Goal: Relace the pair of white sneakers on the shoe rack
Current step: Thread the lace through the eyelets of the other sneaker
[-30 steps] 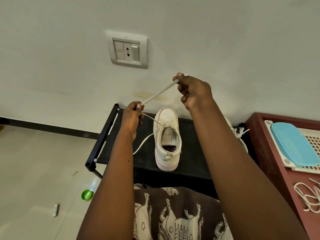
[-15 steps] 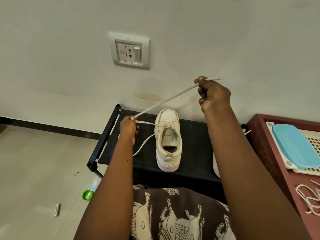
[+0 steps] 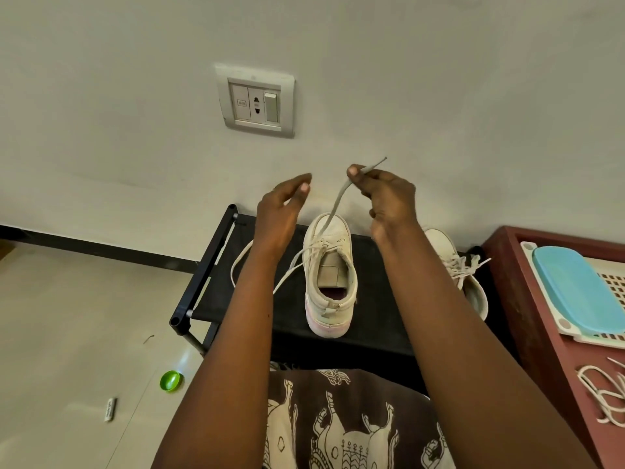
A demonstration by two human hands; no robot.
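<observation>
Since half a second ago the left hand is no longer pinching the lace beside the shoe: it is hovering higher, its fingers lying apart and relaxed, holding nothing, while the right hand is sitting closer in, above the toe rather than far out at 2 o'clock. Right thumb and forefinger are pinching the lace just short of its tip, which is poking out toward 1 o'clock. From the pinch the lace is running down toward 7 o'clock, no longer stretched hard, into the crossings at the front of the white sneaker, which is standing upright in the middle of the black shoe rack, heel toward the person. Its other lace end is trailing off at 9 o'clock in a loose curve across the rack, passing behind the left forearm. The second sneaker is lying at 3 o'clock, partly hidden by the right forearm, with laces crossing its front and ends hanging free. Judging by this, the job is roughly midway: the near shoe is showing only its lower crossings threaded, the eyelets toward the ankle seemingly still waiting; whether the second shoe is finished I cannot tell. A bundle of loose laces is lying on the red counter at 4 o'clock.
</observation>
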